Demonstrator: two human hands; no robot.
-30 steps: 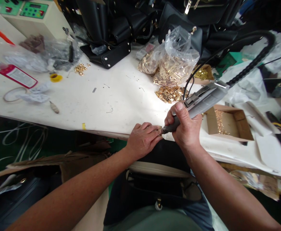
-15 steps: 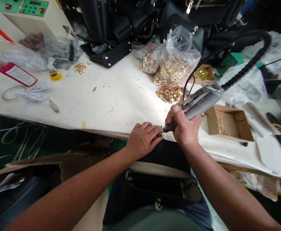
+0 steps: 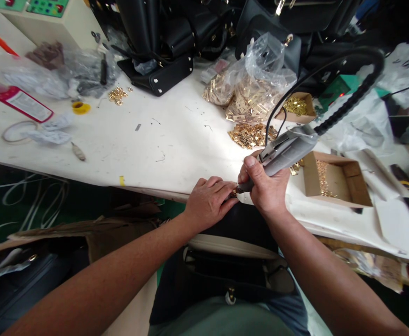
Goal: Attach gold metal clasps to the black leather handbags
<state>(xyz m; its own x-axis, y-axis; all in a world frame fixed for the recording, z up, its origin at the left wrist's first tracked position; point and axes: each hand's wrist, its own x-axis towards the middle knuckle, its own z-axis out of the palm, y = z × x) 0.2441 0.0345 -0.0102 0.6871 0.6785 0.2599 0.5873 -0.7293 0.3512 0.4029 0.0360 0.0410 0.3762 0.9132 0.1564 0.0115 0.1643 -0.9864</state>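
My right hand (image 3: pixel 269 186) is wrapped around a grey electric screwdriver (image 3: pixel 290 148), thumb along its body. Its tip points down and left, against a small gold metal fitting (image 3: pixel 234 192) at the edge of a black handbag (image 3: pixel 241 224). My left hand (image 3: pixel 209 199) pinches that fitting between fingers and thumb, which hide most of it. The bag lies across my lap against the table's front edge, its light lining and a gold clasp (image 3: pixel 230 295) showing. From the screwdriver's rear a black coiled cable (image 3: pixel 356 105) arches up and back.
Gold fittings lie in a pile (image 3: pixel 250 135) before a clear plastic bag (image 3: pixel 250 95) of more. On the right, a cardboard box (image 3: pixel 344 179) holds small screws. Black handbags (image 3: pixel 171 77) crowd the back. A red-labelled bottle (image 3: pixel 24 103) and yellow tape roll (image 3: pixel 81 108) lie on the left.
My right hand has brought the screwdriver slightly left and its tip now meets the gold fitting. The left hand keeps its hold. The view has shifted a little.
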